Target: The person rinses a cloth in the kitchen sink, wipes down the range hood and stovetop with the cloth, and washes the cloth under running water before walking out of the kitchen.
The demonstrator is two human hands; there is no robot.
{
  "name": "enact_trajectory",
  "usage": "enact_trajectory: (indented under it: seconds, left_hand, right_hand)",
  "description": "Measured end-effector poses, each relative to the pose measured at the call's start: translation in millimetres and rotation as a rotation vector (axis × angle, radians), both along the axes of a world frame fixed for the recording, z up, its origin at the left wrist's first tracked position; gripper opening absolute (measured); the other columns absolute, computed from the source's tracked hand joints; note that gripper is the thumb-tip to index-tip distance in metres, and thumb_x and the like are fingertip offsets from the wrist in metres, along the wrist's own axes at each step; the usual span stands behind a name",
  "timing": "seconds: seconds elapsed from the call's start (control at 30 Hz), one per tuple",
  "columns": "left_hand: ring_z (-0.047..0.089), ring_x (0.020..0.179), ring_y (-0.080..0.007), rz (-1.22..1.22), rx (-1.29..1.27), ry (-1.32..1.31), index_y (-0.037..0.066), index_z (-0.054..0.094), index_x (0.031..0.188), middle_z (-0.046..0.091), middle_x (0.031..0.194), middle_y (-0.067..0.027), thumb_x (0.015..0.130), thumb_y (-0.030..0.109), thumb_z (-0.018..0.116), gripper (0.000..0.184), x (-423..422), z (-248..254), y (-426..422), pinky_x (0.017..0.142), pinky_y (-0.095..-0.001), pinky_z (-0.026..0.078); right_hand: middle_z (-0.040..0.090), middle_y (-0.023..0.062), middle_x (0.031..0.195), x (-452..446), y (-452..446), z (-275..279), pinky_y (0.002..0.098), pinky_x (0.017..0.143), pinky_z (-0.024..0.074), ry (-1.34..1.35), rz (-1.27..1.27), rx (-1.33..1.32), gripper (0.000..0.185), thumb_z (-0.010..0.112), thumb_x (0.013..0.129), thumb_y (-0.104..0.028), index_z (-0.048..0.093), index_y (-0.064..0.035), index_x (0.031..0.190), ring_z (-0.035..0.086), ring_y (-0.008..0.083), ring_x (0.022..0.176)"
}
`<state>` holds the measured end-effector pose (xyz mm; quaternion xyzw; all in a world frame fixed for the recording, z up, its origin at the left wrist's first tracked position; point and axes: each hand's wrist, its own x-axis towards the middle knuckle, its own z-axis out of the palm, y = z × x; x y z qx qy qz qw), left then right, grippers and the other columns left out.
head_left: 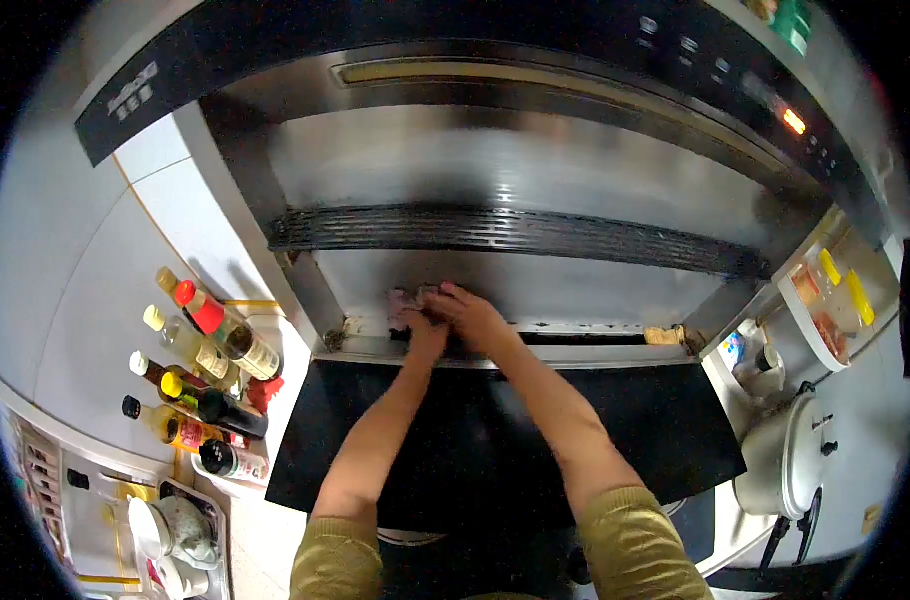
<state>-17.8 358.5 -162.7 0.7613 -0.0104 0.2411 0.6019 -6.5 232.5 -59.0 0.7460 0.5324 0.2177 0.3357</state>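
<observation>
My left hand (pixel 423 330) and my right hand (pixel 472 318) are close together at the lower part of the range hood's metal back panel (pixel 575 290). Between and beyond their fingers is a crumpled pinkish cloth (pixel 401 302), bunched against the metal. Both hands look closed on it, though the fingers overlap and are partly hidden. Just beneath runs a narrow ledge (pixel 595 350) with a dark slot. A black glass panel (pixel 515 430) lies under my forearms.
A black slotted grille (pixel 535 232) crosses the hood above my hands. Several sauce bottles (pixel 230 340) stand at left. To the right are a pressure cooker (pixel 790 460) and a rack with yellow-lidded jars (pixel 855 298). A small yellowish block (pixel 664 336) sits at the ledge's right end.
</observation>
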Motion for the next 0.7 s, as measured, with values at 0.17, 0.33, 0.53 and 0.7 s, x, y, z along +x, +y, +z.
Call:
enact_trajectory:
  seconds: [0.17,0.33,0.53,0.7]
  left_hand:
    - [0.031,0.117,-0.0364,0.007,0.008,0.018,-0.001,0.029,0.122,0.027,0.129,-0.0238,0.074,0.003,0.053,0.053,-18,69,-118,0.100,-0.0422,0.024]
    - [0.021,0.118,-0.0499,0.138,0.474,-0.228,-0.004,0.030,0.122,0.016,0.134,-0.0301,0.073,0.014,0.057,0.059,-10,118,-213,0.100,-0.0540,0.016]
    - [0.036,0.112,-0.0327,0.041,0.899,-0.502,0.001,0.049,0.116,0.043,0.122,-0.0130,0.070,0.035,0.061,0.058,0,174,-290,0.098,-0.0516,0.022]
    - [0.038,0.117,-0.0262,-0.096,0.973,-0.587,0.006,0.049,0.119,0.051,0.119,-0.0091,0.077,0.038,0.053,0.053,31,166,-365,0.098,-0.0551,0.020]
  right_hand:
    - [0.034,0.0011,0.135,10,-107,1,0.0386,0.108,0.0107,0.034,-0.088,0.260,0.051,0.046,0.080,-0.029,0.040,-0.0114,0.128,0.023,0.0178,0.128]
    - [0.036,0.0033,0.133,5,-190,35,0.0475,0.107,0.0109,0.095,-0.327,0.531,0.052,0.044,0.080,-0.025,0.037,-0.0091,0.130,0.021,0.0227,0.129]
    - [0.041,0.0166,0.125,23,-276,30,0.0527,0.104,0.0134,-0.087,-0.454,1.063,0.049,0.041,0.080,-0.028,0.043,-0.0039,0.123,0.028,0.0359,0.123]
    - [0.026,0.0273,0.134,44,-351,4,0.0489,0.105,0.0103,0.000,-0.734,1.309,0.057,0.039,0.084,-0.034,0.032,0.0003,0.129,0.016,0.0405,0.128]
